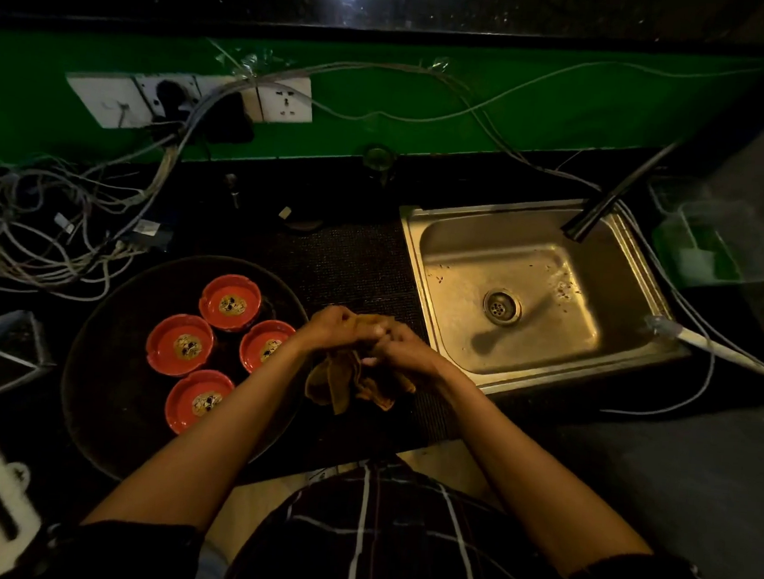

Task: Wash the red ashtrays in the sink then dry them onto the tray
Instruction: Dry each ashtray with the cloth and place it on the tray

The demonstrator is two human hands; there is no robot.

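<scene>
Ashtrays [215, 346] on tray [97, 383]; cloth [352, 381] in both hands [364, 333].

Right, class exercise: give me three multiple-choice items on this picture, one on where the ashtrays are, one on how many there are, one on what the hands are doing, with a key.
1. Where are the red ashtrays?
A. In the sink
B. On the round dark tray
C. Beside the wall sockets

2. How many red ashtrays can be seen?
A. Two
B. Six
C. Four

3. What are the two hands doing?
A. Both grip a brownish cloth
B. Both rest flat on the counter
C. One turns the tap

Key:
1 B: all sit on the tray, left of the sink, whose basin holds no ashtray.
2 C: four are seen, one partly behind the left forearm.
3 A: the left hand and right hand hold the cloth between tray and sink.
</scene>
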